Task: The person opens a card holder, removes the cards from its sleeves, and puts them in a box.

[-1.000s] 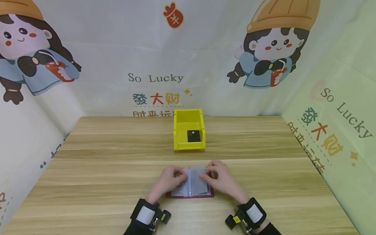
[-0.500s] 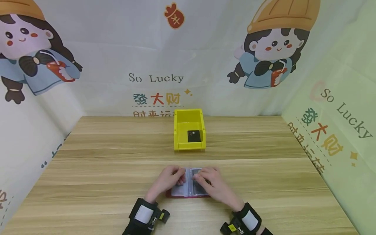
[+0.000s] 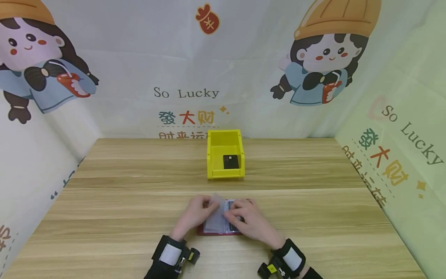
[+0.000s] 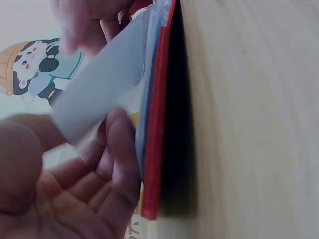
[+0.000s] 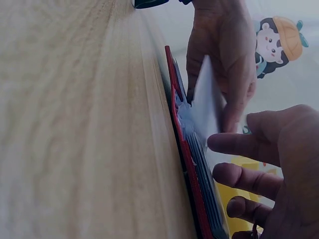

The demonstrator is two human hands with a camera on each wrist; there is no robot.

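A small card holder with a red cover (image 4: 155,124) lies spread on the table, clear plastic sleeves inside. One translucent page (image 4: 102,87) stands up from the left half, and my left hand (image 3: 195,213) has it between thumb and fingers. Over the right half is my right hand (image 3: 249,219), its fingers spread and slightly bent with nothing between them. A dark card shows in the right-hand sleeve, partly under those fingers. In the right wrist view the stack of sleeves (image 5: 205,174) sits beneath my right fingertips, and the raised page (image 5: 207,102) is blurred.
Beyond the card holder stands a yellow bin (image 3: 225,174) with a flat black item (image 3: 230,162) inside. The wooden table (image 3: 139,166) meets printed cloth walls at the back and sides. Both wrists carry black straps with small cameras.
A translucent page has turned from the right half to the left, where my left hand now holds it. My right hand went left with it, then let go; a dark card came into view.
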